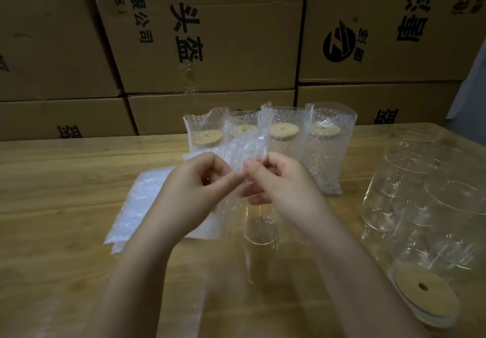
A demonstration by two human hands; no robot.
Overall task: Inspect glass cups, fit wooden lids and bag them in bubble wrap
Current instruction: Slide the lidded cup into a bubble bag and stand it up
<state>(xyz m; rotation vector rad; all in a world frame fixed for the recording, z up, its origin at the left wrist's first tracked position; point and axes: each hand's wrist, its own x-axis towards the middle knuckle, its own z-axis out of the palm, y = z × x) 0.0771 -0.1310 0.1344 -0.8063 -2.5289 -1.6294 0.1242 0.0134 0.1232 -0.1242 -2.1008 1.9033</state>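
Pinching with left hand (200, 188) and right hand (278, 182), fingers curled, one clear bubble-wrap bag (244, 148) — held just above a clear glass cup (260, 230) on the pale wooden table (52, 193). Behind that cup, four bagged cups with round wooden lids (282, 140); to its right, bare clear glasses (410, 180) and a loose round wooden lid (423, 291) — to its left, flat spare bubble-wrap bags (136, 206).

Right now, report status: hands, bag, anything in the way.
Hands: left hand and right hand both pinch the clear bubble-wrap bag. Below them, clear glass cup stands unbagged. Nothing seen between bag and cup.
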